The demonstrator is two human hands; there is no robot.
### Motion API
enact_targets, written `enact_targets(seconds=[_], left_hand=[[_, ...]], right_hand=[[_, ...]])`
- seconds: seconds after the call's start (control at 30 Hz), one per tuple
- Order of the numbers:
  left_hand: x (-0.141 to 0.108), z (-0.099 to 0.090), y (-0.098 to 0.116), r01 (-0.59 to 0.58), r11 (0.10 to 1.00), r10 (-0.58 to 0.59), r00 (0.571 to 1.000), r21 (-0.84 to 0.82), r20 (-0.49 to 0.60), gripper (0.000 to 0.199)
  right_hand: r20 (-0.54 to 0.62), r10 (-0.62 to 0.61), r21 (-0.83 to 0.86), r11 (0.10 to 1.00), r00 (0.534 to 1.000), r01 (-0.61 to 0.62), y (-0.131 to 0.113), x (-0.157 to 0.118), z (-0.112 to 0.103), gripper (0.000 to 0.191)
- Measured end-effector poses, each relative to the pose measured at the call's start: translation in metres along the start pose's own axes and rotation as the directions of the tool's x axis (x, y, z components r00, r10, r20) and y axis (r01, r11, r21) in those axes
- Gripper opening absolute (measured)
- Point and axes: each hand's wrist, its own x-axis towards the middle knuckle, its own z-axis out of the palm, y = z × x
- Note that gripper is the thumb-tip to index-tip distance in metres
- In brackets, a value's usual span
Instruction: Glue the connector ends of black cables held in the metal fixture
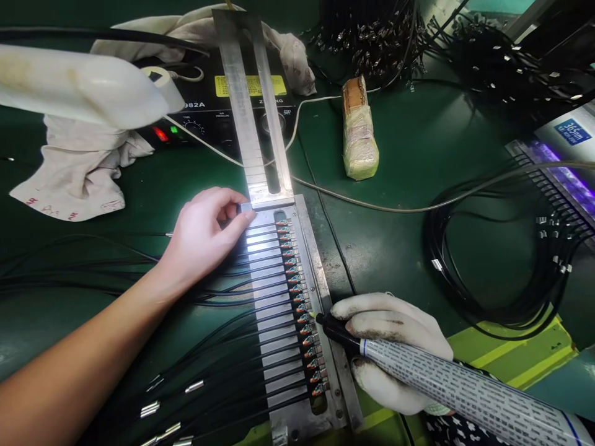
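A metal fixture (274,331) lies lengthwise on the green mat, with a row of black cables across it and their stripped orange and metal ends lined up along its right side. Bare, my left hand (199,232) pinches the fixture's upper left corner between thumb and fingers. My right hand (395,347), in a stained white glove, is closed around a black-tipped tube with a printed pattern (432,371). The tube's nozzle touches or hovers just over a cable end midway down the row; which, I cannot tell.
Behind the fixture stands a black control box (209,127). A white lamp arm (83,87) crosses the upper left above a cloth (88,167). A wrapped block (360,133), coiled cables (437,266) and a purple-lit device (564,167) lie to the right.
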Motion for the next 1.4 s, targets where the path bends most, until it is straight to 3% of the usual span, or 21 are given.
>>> enact_targets(seconds=[1.13,1.4], left_hand=[[0.0000,0.0008,0.0014,0.024,1.000,-0.024,1.000,-0.003,0.008,0.024],[-0.0006,0.0000,0.0017,0.030,1.000,-0.030,0.999,0.006,0.011,0.025]], right_hand=[[-0.017,0.011,-0.034,0.999,1.000,-0.012,-0.0005,0.0053,0.0005,0.021],[-0.022,-0.058,-0.018,0.998,0.998,0.058,-0.0068,-0.0041,-0.0051,0.026]])
